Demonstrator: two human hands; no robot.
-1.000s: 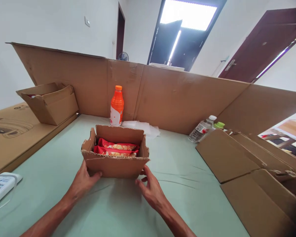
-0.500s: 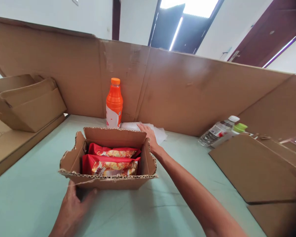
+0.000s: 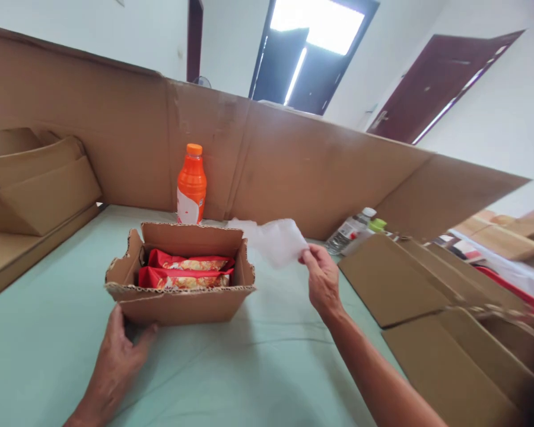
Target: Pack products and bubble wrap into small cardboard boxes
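A small open cardboard box [image 3: 182, 308] with ragged cut edges stands on the table in front of me. Inside it lie two red snack packets [image 3: 187, 279], one behind the other. At the box's lower front left corner is my left hand [image 3: 115, 356], thumb and fingers apart, the fingertips at the cardboard; whether they press on it I cannot tell. My right hand [image 3: 323, 276] pinches the edge of a thin, translucent white sheet [image 3: 280, 240] between thumb and fingers, to the right of the box. The far left part of the sheet is hidden behind the box.
An orange bottle [image 3: 192, 184] stands behind the box, by a tall cardboard wall [image 3: 293, 172]. On the right a clear water bottle [image 3: 349, 231] leans near a green-capped item [image 3: 377, 225] and cardboard boxes [image 3: 391, 279]. More cardboard boxes [image 3: 48, 190] sit at the left on the pale green table [image 3: 196, 379].
My right hand has come from behind the box toward the right and nearer, drawing the white sheet with it. My left hand stays by the box corner. The camera view has turned right.
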